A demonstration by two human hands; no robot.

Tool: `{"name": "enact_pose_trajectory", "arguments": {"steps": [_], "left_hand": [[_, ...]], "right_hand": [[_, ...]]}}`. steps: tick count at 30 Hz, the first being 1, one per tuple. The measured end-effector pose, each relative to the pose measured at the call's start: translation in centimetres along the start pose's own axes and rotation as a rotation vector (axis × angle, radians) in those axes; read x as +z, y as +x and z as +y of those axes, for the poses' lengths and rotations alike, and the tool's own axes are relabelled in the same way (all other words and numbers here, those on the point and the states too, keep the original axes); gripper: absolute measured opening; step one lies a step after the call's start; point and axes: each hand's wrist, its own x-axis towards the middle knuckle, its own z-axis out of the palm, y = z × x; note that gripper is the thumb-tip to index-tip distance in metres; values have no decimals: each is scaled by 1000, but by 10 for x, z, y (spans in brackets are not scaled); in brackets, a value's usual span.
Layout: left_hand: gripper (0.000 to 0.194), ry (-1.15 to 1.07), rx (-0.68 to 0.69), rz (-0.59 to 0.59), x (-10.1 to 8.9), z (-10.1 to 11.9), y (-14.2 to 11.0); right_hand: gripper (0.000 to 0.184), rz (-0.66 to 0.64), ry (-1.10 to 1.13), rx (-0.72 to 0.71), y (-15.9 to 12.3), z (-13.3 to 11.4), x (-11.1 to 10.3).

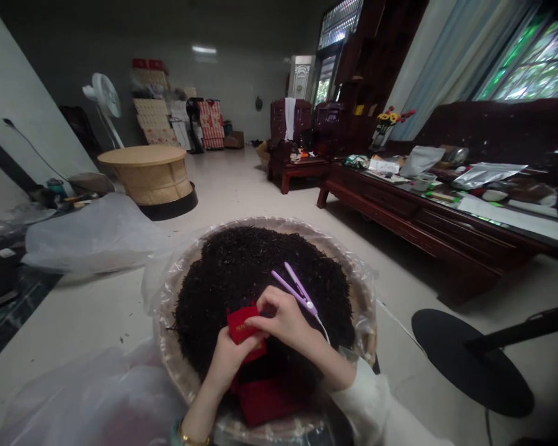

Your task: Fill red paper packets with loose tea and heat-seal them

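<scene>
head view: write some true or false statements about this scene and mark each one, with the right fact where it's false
1. The left hand holds a small red packet. True.
2. The right hand is holding the purple tool. False: its fingers are at the red packet, and the tool lies on the dark heap.
3. The dark heap is in a round basket. True.
4. The flowers are at the picture's left edge. False: they are toward the right.
5. A white fan shows behind the round-topped table. True.
</scene>
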Motion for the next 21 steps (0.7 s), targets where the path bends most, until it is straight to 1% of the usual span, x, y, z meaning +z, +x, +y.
{"name": "enact_pose_trajectory", "arguments": {"steps": [2, 5, 9, 11, 14, 15, 17, 20, 21], "left_hand": [[45, -45, -16, -9, 1, -1, 0], [54, -122, -90, -43, 2, -5, 0], [59, -119, -116, -82, 1, -4, -3], [61, -107, -134, -104, 1, 0, -4], [64, -79, -158, -121, 3, 5, -5], [63, -69, -166, -121, 4, 7, -5], [59, -40, -185, -122, 6, 8, -4], [45, 16, -210, -131, 11, 7, -4], [41, 25, -213, -129, 13, 6, -4]], "right_hand": [[27, 8, 114, 14, -3, 3, 4], [30, -1, 259, 64, -5, 4, 8], [32, -24, 347, 206, -6, 5, 8], [32, -63, 396, 288, -6, 6, 6], [24, -139, 402, 343, -4, 5, -2], [24, -171, 361, 334, -3, 3, -5], [30, -247, 185, 267, 1, -5, -12], [17, -346, -238, 61, 7, -18, -14], [23, -363, -377, 3, 10, -21, -12]]}}
